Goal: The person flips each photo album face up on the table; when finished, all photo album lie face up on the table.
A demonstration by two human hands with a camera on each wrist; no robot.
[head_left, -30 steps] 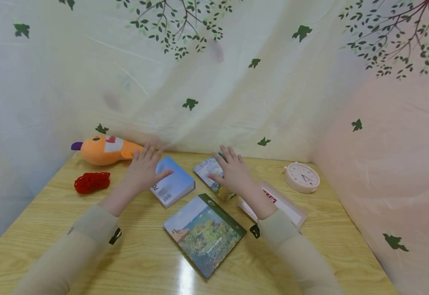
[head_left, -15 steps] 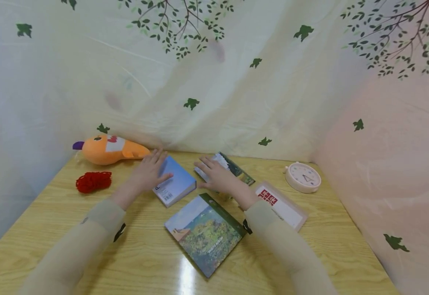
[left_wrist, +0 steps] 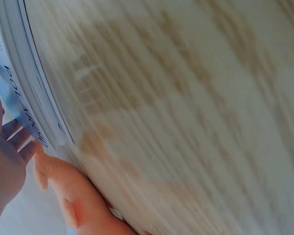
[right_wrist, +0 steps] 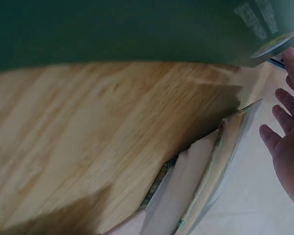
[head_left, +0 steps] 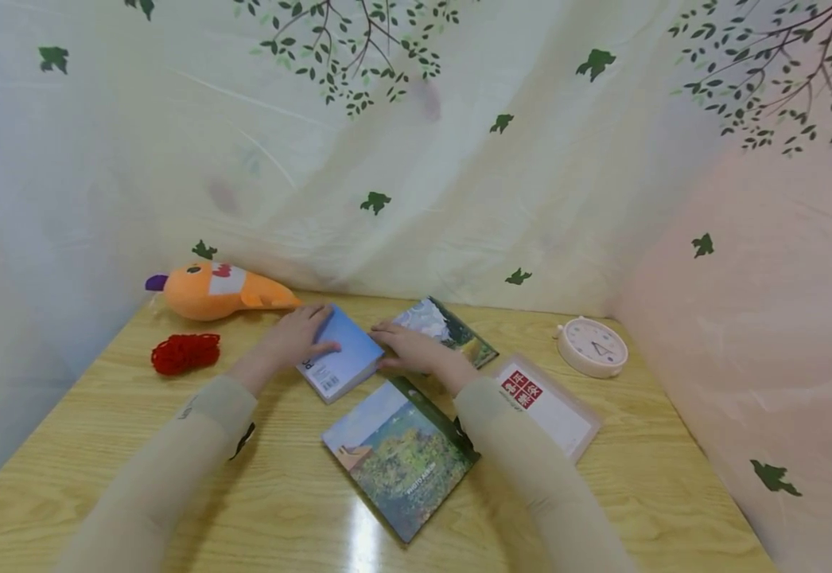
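In the head view a thick blue photo album [head_left: 344,348], lettered POLAROID along its spine [left_wrist: 22,98] in the left wrist view, lies between both hands. My left hand [head_left: 289,341] rests at its left edge with the thumb over the cover. My right hand [head_left: 416,350] reaches to its right edge, fingertips at the side. Fingers of the right hand [right_wrist: 289,127] look spread in the right wrist view. Behind that hand lies a book with a painted cover [head_left: 452,328]. Nearer the front is an album with a garden picture [head_left: 402,461] and green spine [right_wrist: 112,34].
An orange plush toy [head_left: 215,291] lies at the back left, with red yarn [head_left: 185,353] in front of it. A white alarm clock [head_left: 592,347] stands at the back right. A pale packet with red print [head_left: 552,410] lies beside my right forearm.
My right hand has moved left and down from over the painted book to the blue album's right edge. My left hand has moved slightly right and down onto its left edge.
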